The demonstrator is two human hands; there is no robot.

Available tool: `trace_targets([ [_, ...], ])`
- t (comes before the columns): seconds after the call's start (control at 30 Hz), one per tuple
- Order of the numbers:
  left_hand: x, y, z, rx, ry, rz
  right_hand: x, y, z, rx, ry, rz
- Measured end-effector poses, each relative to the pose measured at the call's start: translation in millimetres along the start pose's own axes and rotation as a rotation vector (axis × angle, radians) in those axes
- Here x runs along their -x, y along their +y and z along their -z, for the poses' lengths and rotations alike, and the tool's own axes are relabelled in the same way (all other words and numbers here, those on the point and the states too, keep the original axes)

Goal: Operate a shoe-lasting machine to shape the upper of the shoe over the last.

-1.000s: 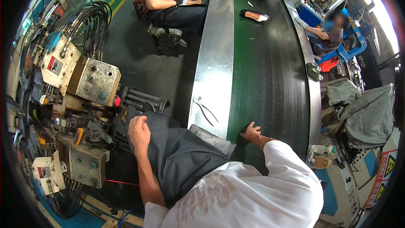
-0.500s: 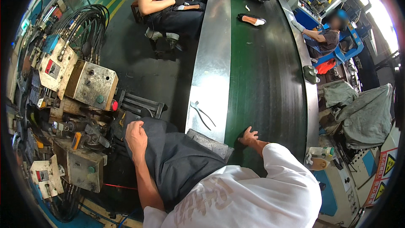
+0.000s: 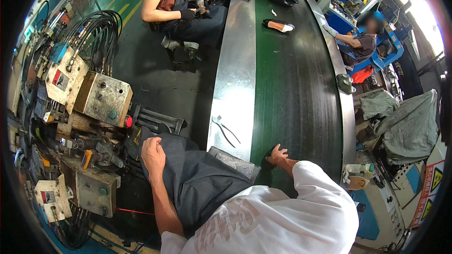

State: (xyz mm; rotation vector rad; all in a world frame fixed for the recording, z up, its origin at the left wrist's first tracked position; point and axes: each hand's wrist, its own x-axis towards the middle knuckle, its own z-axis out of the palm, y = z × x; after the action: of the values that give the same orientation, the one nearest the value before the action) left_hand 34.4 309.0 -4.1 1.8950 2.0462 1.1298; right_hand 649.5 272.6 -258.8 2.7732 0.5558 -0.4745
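Observation:
My left hand [image 3: 153, 156] rests on the dark apron [image 3: 188, 174] over my knee, its fingers curled in and nothing seen in them. Out over the green conveyor belt [image 3: 296, 94], my right hand [image 3: 277, 155] lies with fingers apart, touching the belt and holding nothing. A pair of pliers [image 3: 225, 130] lies on the metal ledge [image 3: 233, 66] to the left of that hand. Next to my lap, a grey folded cloth or pad [image 3: 233, 163] sits at the ledge's near end. Farther up the belt is a dark shoe [image 3: 278, 26] with a tan and white underside.
On the left stand machine control boxes [image 3: 102, 99] with thick black hoses [image 3: 96, 33]. A person [image 3: 169, 4] in dark gloves sits at the far left, holding a shoe. Another person [image 3: 365, 42] works right of the belt. Grey shoe lasts [image 3: 346, 83] sit on the right rail.
The seated person at the far left has raised the shoe from their lap. Another person's hand now reaches to the far end of the ledge. My hands stay nearly still.

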Motion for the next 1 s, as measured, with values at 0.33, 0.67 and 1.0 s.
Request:
trace_targets([
  [0.33,44.8,-31.3,61.5,-0.173,0.034,0.115,105.1,-55.9,-52.9,0.239,0.118,0.263],
  [0.67,40.5,-32.2,48.3,-0.125,0.03,0.057,132.5,-42.7,38.6,0.298,-0.271,0.385],
  [1.0,37.7,-29.2,42.0,-0.114,-0.005,0.092,133.7,-33.4,47.9,0.276,-0.325,0.369],
])
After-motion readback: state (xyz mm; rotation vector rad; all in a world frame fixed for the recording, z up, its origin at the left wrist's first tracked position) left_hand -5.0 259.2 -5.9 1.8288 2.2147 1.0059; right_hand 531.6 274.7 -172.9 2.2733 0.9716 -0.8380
